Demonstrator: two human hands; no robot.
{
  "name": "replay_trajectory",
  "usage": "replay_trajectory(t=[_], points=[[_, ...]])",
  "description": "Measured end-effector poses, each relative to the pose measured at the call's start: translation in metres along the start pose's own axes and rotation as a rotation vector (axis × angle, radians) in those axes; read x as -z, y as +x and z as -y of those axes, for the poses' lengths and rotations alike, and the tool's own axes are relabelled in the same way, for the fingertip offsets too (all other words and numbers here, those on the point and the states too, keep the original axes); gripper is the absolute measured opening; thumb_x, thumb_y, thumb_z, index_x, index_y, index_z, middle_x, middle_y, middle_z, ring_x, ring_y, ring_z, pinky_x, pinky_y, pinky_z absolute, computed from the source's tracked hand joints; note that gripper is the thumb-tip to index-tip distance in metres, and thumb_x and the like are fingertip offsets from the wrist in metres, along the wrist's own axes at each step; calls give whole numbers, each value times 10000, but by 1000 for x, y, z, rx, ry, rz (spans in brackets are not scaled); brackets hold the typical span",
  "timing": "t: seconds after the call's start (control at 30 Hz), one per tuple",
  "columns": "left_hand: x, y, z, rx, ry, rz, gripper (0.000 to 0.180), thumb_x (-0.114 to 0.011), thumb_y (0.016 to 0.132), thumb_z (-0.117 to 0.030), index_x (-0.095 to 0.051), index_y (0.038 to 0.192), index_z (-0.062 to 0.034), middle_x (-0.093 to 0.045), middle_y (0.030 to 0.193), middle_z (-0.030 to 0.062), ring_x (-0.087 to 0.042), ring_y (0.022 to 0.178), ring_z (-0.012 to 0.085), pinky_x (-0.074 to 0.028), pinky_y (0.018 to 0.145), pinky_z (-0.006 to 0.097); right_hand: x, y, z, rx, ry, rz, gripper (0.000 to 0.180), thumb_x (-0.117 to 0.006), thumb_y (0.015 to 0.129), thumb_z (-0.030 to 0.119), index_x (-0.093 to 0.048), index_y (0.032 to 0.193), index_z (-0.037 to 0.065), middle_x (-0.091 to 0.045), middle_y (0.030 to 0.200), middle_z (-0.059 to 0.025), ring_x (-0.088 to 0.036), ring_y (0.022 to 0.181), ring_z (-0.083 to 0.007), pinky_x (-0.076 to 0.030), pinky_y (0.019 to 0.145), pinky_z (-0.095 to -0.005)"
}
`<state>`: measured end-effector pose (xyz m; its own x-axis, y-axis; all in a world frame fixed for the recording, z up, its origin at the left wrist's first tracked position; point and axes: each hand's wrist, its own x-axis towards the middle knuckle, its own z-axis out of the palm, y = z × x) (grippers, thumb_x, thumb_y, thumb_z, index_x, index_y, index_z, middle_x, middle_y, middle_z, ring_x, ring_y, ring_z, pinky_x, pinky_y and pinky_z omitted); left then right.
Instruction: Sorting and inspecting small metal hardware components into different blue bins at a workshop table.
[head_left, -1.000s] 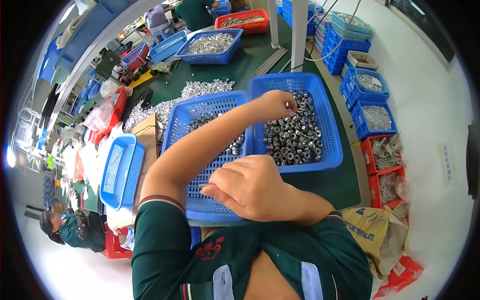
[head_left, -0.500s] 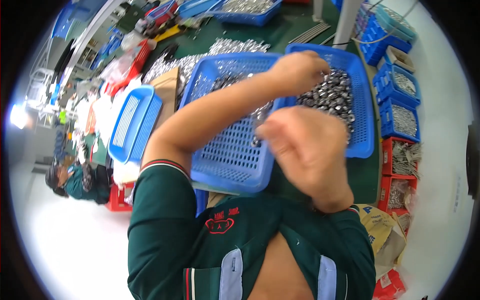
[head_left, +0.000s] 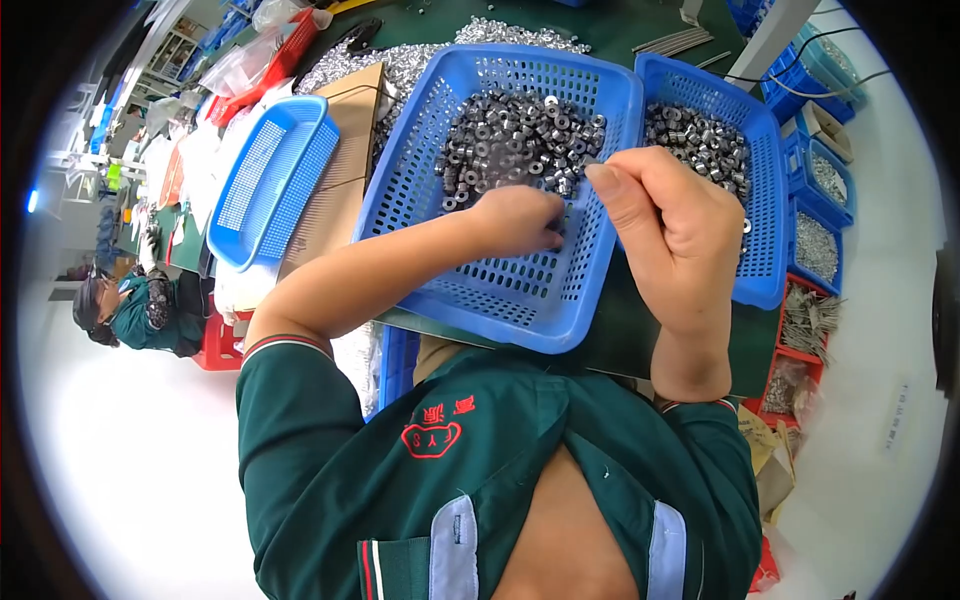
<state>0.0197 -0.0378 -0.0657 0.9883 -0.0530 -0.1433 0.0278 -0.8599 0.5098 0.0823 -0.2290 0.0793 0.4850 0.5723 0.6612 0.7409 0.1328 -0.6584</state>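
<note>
My left hand [head_left: 518,221] hangs over the bare front part of a blue perforated basket [head_left: 570,315]. Its fingers curl inward and are blurred, so whether they hold anything does not show. Behind it in that basket lies a heap of small shiny metal rings [head_left: 520,130], with a dark smear over part of the heap. My right hand [head_left: 685,225] is raised above the gap between this basket and a second blue basket [head_left: 765,265]. Its fingers are folded and the thumb presses against the index finger; anything pinched there is hidden. Similar metal pieces [head_left: 700,140] fill the second basket.
A shallow blue tray [head_left: 235,225] sits on cardboard [head_left: 335,165] at the left. Loose silvery parts [head_left: 400,65] cover the table behind. Thin metal rods [head_left: 675,42] lie at the back. Blue and red bins [head_left: 800,310] line the right side. Another person [head_left: 150,305] sits far left.
My left hand has moved from the right basket to the left one. My right hand has shifted right, away from the left basket. The view has shifted, so the left basket's heap shows more.
</note>
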Motion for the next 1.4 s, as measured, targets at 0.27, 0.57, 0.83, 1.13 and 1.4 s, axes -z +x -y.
replay_trajectory(t=[0.27,0.57,0.83,1.13,1.4], points=[[-5,12,10,43,-218,-142,246,-661,809,-245,-627,935,-37,-674,868,180,-650,852,363,-508,753,450,-8,4,-6,-1,-59,39,144,-671,885,118,-626,820,-2,-514,571,-33,-444,501,-85,-354,474,-238],[87,-18,-34,8,-973,-223,262,-638,884,-78,-603,1121,29,-660,975,75,-643,893,133,-522,808,279,-7,10,-30,-139,-177,49,129,-640,883,163,-603,840,47,-605,682,-119,-596,578,-280,-444,511,-352],[92,-28,-36,-38,-1054,-254,287,-684,839,13,-578,1105,17,-644,1021,68,-640,924,122,-517,830,245,-19,11,-39,-112,-208,100,108,-698,809,141,-642,836,52,-595,741,-90,-597,632,-277,-468,557,-365],[90,-28,-35,-120,-1255,-203,237,-652,894,-128,-634,1071,30,-643,890,43,-584,808,92,-494,742,257,-27,13,-41,76,-227,82,128,-730,741,101,-628,807,59,-541,740,-67,-574,673,-257,-461,560,-373],[89,-30,-33,-50,-1414,-126,250,-622,920,-204,-635,1019,25,-613,813,36,-537,721,101,-447,669,248,-34,11,-44,213,-304,83,137,-728,722,94,-606,783,77,-503,712,-56,-552,678,-249,-444,541,-377]])
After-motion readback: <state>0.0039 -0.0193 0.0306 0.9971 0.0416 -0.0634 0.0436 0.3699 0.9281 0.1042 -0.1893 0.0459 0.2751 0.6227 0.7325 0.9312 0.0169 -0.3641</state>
